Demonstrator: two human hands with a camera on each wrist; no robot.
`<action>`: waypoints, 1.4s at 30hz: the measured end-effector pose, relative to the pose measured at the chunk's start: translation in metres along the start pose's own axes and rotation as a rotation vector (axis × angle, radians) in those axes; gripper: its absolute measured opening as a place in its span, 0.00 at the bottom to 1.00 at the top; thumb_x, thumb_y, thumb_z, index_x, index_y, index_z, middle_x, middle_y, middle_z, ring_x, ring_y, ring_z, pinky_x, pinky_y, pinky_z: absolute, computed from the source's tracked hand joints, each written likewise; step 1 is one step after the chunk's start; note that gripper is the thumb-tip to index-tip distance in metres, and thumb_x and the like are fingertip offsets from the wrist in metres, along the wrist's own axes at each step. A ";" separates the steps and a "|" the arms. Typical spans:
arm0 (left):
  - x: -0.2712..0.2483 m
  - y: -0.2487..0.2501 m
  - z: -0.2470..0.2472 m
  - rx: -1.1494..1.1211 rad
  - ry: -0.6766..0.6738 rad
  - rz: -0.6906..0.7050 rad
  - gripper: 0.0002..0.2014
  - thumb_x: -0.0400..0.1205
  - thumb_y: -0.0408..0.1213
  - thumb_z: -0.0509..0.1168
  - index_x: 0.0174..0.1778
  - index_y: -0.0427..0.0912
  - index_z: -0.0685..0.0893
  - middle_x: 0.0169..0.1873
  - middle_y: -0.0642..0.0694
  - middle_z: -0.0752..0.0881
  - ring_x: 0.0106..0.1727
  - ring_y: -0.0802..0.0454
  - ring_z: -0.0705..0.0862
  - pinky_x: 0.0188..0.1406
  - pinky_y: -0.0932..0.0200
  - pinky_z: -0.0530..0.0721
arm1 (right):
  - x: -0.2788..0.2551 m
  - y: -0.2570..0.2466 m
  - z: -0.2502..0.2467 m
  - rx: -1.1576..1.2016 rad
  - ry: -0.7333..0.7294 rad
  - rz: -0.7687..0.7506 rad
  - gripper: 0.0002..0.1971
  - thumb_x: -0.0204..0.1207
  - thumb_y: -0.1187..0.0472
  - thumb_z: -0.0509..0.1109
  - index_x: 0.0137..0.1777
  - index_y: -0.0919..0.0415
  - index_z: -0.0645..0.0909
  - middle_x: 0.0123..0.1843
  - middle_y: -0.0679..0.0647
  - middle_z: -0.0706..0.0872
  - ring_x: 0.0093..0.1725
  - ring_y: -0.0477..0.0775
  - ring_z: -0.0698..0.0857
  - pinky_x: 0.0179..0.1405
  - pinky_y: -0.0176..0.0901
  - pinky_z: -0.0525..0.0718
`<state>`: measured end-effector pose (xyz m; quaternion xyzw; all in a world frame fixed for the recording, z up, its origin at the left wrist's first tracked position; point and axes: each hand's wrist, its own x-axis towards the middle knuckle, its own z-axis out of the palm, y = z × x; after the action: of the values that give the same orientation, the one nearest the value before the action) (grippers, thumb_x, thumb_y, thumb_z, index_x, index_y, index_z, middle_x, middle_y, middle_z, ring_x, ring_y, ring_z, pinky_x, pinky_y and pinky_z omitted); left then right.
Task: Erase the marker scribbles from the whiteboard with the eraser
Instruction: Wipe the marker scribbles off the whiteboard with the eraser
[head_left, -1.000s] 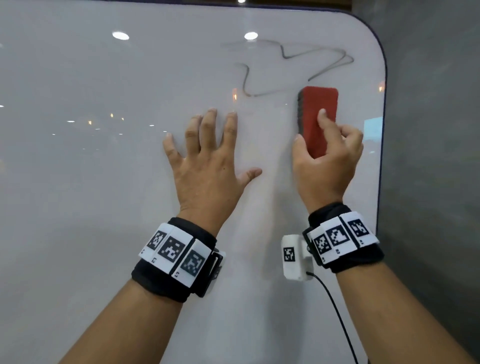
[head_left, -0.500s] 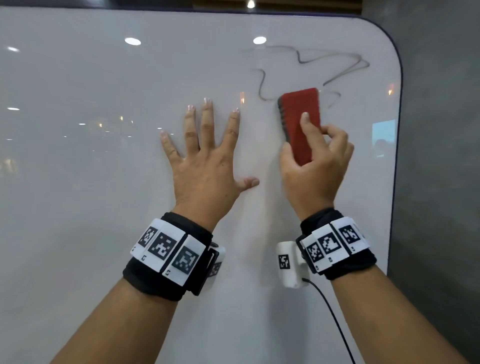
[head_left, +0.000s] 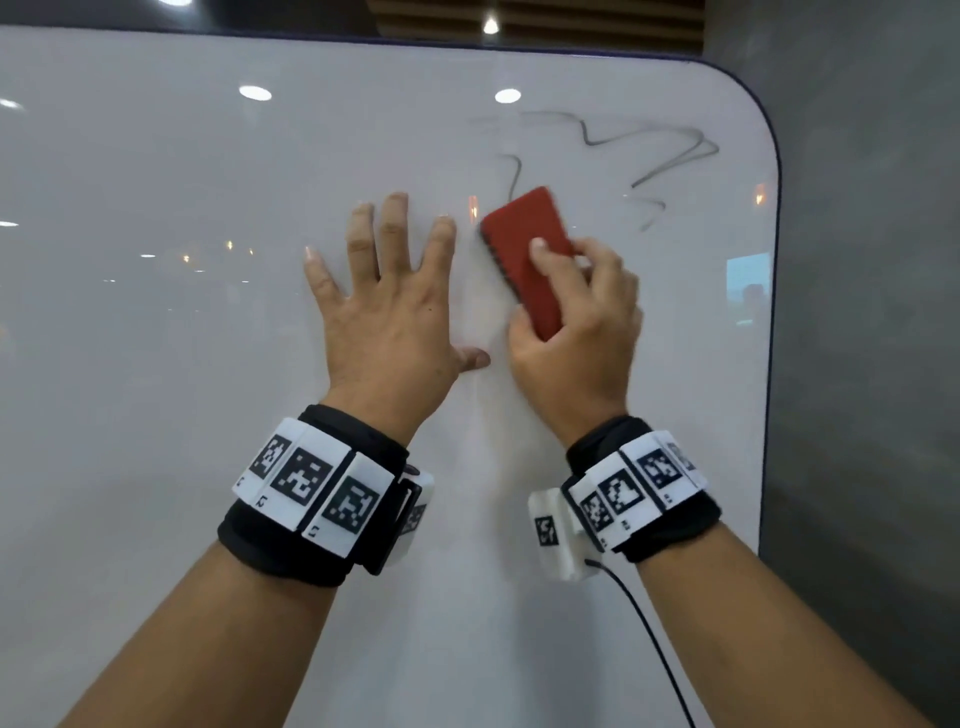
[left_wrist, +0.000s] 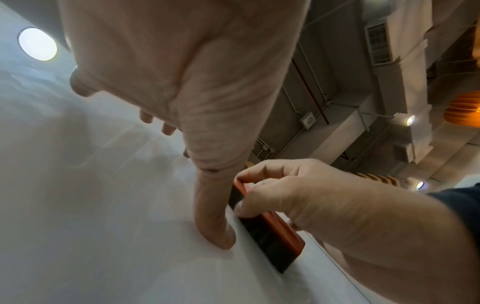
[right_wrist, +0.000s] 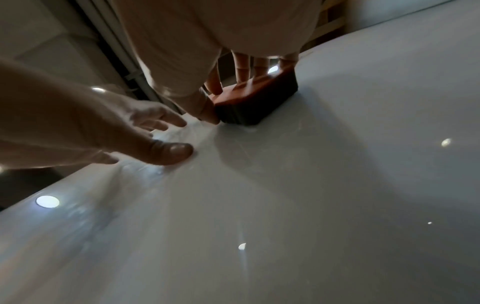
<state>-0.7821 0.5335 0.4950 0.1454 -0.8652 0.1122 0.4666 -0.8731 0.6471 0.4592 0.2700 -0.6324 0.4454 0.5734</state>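
Note:
A glossy whiteboard (head_left: 208, 364) fills the head view. Grey marker scribbles (head_left: 649, 140) run across its upper right, with a short squiggle (head_left: 514, 171) just above the eraser. My right hand (head_left: 576, 332) grips the red eraser (head_left: 524, 249) with its dark felt face against the board, tilted to the upper left. The eraser (left_wrist: 275, 240) and the right hand (left_wrist: 324, 201) also show in the left wrist view, the eraser (right_wrist: 254, 105) in the right wrist view too. My left hand (head_left: 389, 306) rests flat on the board, fingers spread, just left of the eraser.
A grey wall (head_left: 872, 364) borders the board's rounded right edge (head_left: 774, 312). A black cable (head_left: 649, 639) hangs from the right wrist camera. Ceiling lights reflect on the board (head_left: 254, 93).
The right hand has slid the eraser leftward towards the left hand and tilted it. The horizontal stroke below the squiggle is gone. The left hand stays flat on the board.

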 end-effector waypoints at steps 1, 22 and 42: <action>0.001 0.000 0.000 -0.007 -0.004 0.004 0.57 0.67 0.65 0.76 0.85 0.53 0.49 0.85 0.42 0.42 0.86 0.40 0.40 0.79 0.23 0.49 | -0.003 -0.002 0.001 0.007 -0.028 -0.034 0.24 0.68 0.57 0.74 0.67 0.53 0.84 0.67 0.57 0.80 0.63 0.60 0.79 0.60 0.57 0.78; 0.007 0.005 0.008 -0.047 0.126 -0.031 0.52 0.70 0.70 0.69 0.85 0.53 0.52 0.82 0.43 0.52 0.82 0.42 0.49 0.78 0.23 0.52 | 0.041 0.072 -0.039 -0.034 0.108 0.141 0.21 0.70 0.61 0.73 0.66 0.56 0.83 0.70 0.58 0.80 0.67 0.62 0.78 0.68 0.59 0.75; 0.010 0.004 0.005 -0.033 0.112 -0.027 0.53 0.70 0.71 0.67 0.85 0.53 0.50 0.85 0.44 0.50 0.85 0.43 0.48 0.78 0.23 0.53 | 0.025 0.003 0.004 0.033 0.052 -0.006 0.25 0.70 0.57 0.74 0.69 0.56 0.83 0.69 0.59 0.80 0.64 0.62 0.78 0.64 0.57 0.77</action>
<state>-0.7925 0.5341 0.5006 0.1428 -0.8373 0.0997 0.5182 -0.8823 0.6491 0.4831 0.2700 -0.6089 0.4610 0.5864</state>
